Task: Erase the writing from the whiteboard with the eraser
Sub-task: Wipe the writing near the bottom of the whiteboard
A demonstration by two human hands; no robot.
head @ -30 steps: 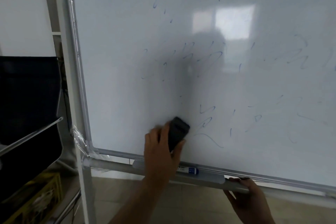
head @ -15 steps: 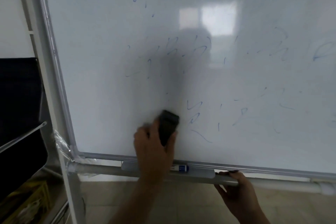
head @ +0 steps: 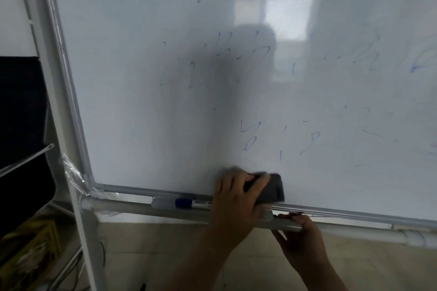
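Note:
The whiteboard (head: 142,78) fills most of the view, with faint blue writing (head: 250,137) smeared across its middle and right. My left hand (head: 236,198) grips a dark eraser (head: 272,188) and presses it flat against the board just above the bottom frame, lying sideways. Several blue strokes stand above and to the right of the eraser. My right hand (head: 300,236) holds the stand's lower rail (head: 132,208) from below, its fingers curled over the bar.
A blue-capped marker (head: 191,203) lies on the pen tray left of my left hand. The stand's left post (head: 71,149) runs down to the floor. A dark chair (head: 21,125) and a yellow crate (head: 28,248) sit at the left.
My left hand has swept the eraser down and to the right, from upright beside the lowest strokes to sideways at the bottom frame, wiping away the long low stroke. My right hand keeps its hold.

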